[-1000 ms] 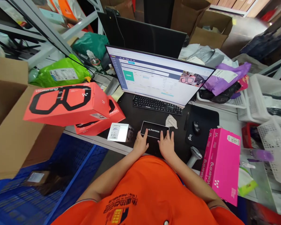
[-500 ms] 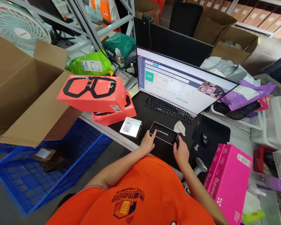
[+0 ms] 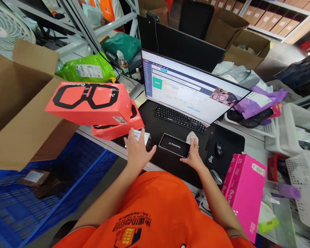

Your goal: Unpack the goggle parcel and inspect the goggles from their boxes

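Note:
A shallow black box with a white rim and white lettering lies on the dark desk mat. My right hand is at its right end, fingers stretched and thumb apart; whether it touches the rim I cannot tell. Right behind those fingertips is a crumpled white tissue. My left hand is spread open over a small white box with a dark side, partly hiding it; contact is unclear. Two coral-red boxes with black goggle-like outlines, the upper one resting on the lower, stand to the left.
A lit monitor and keyboard stand behind. At right are a mouse, pink boxes and white baskets. An open carton sits at left above a blue crate. Part of another person shows behind the frame.
My left hand has left the black box and moved left to the small white box, its fingers spreading. My right hand stays by the black box's right end. The view has shifted slightly.

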`<state>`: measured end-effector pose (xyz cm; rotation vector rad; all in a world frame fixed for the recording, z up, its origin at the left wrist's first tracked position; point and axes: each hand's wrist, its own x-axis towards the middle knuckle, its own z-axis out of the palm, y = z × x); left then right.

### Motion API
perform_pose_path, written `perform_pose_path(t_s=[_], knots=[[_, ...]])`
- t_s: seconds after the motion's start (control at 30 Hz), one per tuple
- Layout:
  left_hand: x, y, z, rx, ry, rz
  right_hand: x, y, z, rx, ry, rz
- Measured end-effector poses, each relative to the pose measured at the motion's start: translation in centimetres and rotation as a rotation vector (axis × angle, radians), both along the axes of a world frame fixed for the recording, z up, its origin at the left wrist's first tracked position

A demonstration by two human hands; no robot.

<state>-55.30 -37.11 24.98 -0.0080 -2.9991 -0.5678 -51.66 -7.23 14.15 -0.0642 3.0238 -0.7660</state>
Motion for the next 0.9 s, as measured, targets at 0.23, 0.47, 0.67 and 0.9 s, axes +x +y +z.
perform_pose_path(t_s=[0.23,0.47,0.67,0.9], knots=[[-2.1,-5.9,-3.1,0.049,-0.201,0.172,-3.1,-1.8,-1.1,0.108,-0.19,0.003],[-1.0,-13.1,-5.8,1.023,-0.324,0.43,1.3,1.3,-0.5,-0.141,-0.05,-0.045],[0.6,-12.0,-8.9,1.648,-0.736,0.491,5.5,2.0,3.4,-0.282,-0.067,-0.036],[0.1,-9.2,-11.2,1.617,-0.787,0.322,6.5,2.7,6.3,-0.09,-0.151,0.03]])
